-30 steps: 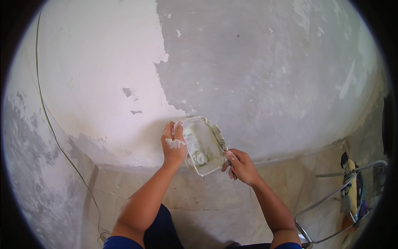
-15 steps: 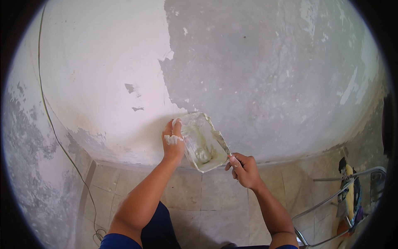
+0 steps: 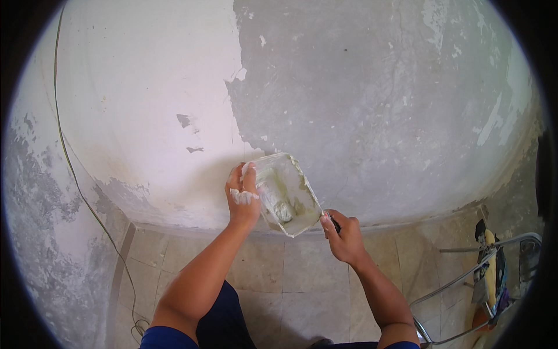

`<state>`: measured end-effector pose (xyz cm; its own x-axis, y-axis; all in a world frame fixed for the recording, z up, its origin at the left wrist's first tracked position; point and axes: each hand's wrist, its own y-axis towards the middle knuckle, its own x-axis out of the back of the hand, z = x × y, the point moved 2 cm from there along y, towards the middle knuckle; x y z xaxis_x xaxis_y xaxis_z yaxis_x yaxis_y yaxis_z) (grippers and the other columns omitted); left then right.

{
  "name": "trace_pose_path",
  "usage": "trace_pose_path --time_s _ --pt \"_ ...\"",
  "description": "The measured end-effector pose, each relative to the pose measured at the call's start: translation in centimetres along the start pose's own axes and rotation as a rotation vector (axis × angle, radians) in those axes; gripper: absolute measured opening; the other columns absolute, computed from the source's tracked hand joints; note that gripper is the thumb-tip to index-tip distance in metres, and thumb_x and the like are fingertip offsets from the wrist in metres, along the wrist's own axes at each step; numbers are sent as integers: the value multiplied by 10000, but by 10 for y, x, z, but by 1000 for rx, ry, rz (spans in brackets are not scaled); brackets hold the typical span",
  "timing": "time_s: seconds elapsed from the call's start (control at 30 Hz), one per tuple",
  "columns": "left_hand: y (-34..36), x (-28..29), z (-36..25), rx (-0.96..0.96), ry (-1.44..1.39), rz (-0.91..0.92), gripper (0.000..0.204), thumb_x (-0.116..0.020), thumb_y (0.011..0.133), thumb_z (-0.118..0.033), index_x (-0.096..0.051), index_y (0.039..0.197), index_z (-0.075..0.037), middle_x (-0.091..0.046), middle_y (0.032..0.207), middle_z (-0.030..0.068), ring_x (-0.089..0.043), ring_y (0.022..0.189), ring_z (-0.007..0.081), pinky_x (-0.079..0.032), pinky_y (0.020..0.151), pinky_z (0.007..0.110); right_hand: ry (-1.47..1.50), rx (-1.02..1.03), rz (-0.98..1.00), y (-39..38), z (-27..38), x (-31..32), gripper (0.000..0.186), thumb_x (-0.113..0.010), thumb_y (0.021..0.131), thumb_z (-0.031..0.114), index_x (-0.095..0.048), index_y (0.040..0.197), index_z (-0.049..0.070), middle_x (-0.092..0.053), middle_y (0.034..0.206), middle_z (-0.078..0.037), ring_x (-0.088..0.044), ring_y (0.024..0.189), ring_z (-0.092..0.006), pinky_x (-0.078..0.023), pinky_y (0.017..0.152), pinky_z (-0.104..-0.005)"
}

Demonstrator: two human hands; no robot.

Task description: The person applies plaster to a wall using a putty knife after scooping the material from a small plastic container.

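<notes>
My left hand, smeared with white putty, grips the left side of a clear, putty-coated plastic tub and holds it tilted in front of the wall. A whitish lump of putty lies low inside the tub. My right hand is closed round the dark handle of a putty knife at the tub's right rim. The knife's blade is hard to make out against that rim.
The wall ahead is white on the left and rough grey on the right. A thin cable runs down the left to the tiled floor. At right stands a metal-framed chair with cloths and other items on it.
The tub has risen slightly and turned a little. My right hand has shifted slightly, rolling the putty knife so its dark handle shows and its blade no longer shows broad side on.
</notes>
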<state>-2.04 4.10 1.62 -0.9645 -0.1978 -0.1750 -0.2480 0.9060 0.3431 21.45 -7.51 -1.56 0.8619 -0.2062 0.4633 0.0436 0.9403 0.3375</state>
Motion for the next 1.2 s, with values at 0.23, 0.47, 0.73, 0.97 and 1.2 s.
trace_pose_path --time_s 0.23,0.47,0.73,0.97,1.2 --pt "-9 -2 -15 -293 199 81 284 -568 1067 -192 -651 1028 77 -624 903 136 -610 765 207 -479 684 362 -50 -76 38 3 -4 -4 472 -541 1115 370 -708 1022 -62 -552 600 -78 -503 548 -141 -443 560 -350" --pt "-17 -14 -20 -486 358 130 263 -571 1054 -159 -647 1002 87 -616 909 176 -624 793 286 -477 717 400 -151 -154 205 6 -9 -6 435 -572 1097 334 -690 1036 -80 -607 679 -232 -596 582 -359 -501 619 -425" --pt "-2 1 -12 -246 207 46 287 -546 1070 -185 -643 1126 79 -650 986 149 -632 804 227 -498 741 361 486 -435 157 5 -31 44 334 -616 1079 306 -665 1129 -20 -660 688 -80 -603 493 -141 -417 418 -296" --pt "-5 -2 -16 -305 251 26 275 -543 1069 -179 -635 1108 77 -626 983 139 -616 792 217 -486 731 353 586 -505 401 -9 -25 38 292 -576 1099 288 -660 1137 11 -659 690 -95 -580 480 -160 -417 412 -293" --pt "-21 -14 -23 -533 327 275 226 -506 1048 -121 -588 1030 89 -584 979 177 -566 818 263 -484 775 397 833 -406 308 0 -19 15 311 -561 1112 312 -662 1103 18 -661 700 -94 -577 482 -149 -409 413 -291"
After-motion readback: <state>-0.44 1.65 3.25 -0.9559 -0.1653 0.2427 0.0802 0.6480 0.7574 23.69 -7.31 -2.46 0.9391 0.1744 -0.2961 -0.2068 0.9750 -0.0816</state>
